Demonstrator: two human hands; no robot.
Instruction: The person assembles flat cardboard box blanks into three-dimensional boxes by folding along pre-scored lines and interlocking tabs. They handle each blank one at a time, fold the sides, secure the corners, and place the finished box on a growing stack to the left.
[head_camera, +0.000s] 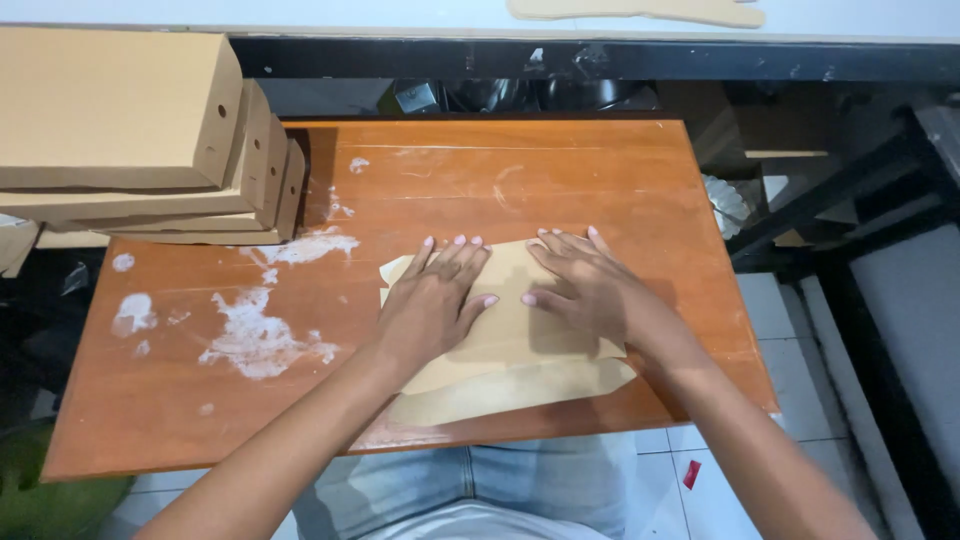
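Right now both hands lie flat and open on a piece of flat cardboard (505, 335), and no finger is curled around anything. The left hand (430, 300) presses on the left half of the sheet, with its fingers spread and pointing away from the person, toward the far edge. The right hand (585, 285) presses on the right half, with its fingers turned a little to the left — the two thumbs come near each other over the middle of the sheet, but they do not touch.

The cardboard is light brown and seems folded: an upper layer lies under the palms, and a lower flap shows below it, close to the near edge of the table. It rests on a wooden table (560, 170) of orange-brown colour, a bit right of the middle and toward the person's side.

On the left part of the table surface there are white smears (255, 335), like dried paint or glue, well apart from the hands. In the far left corner stands a stack of folded cardboard boxes (140, 140) — long, flat ones, lying one upon another and hanging partly over the table edge. Beyond the table runs a white counter with one more cardboard cut-out (640, 10) on it. Below the table edge the person's light jeans (480, 485) are visible.
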